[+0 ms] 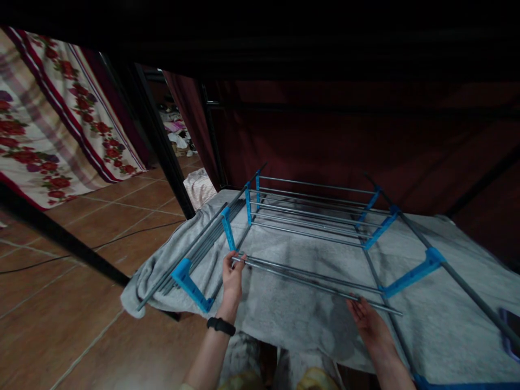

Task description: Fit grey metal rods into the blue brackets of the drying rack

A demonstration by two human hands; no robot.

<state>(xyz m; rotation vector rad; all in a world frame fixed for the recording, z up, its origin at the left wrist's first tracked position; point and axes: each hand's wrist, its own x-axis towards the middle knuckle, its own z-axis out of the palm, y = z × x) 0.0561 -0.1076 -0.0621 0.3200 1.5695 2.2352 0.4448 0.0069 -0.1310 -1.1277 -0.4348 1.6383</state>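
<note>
1 head-worn camera looks forward and down, near the rack (309, 234).

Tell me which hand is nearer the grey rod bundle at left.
Left. The left hand is just right of the grey rod bundle, holding one end of a separate rod; the right hand is farther right, near that rod's other end.

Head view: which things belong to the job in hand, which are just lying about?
In the job: metal rod, left hand and right hand on it; blue-bracketed rack; bunched rods.

Just lying about: phone-like item; floor cable; background clutter.
</note>
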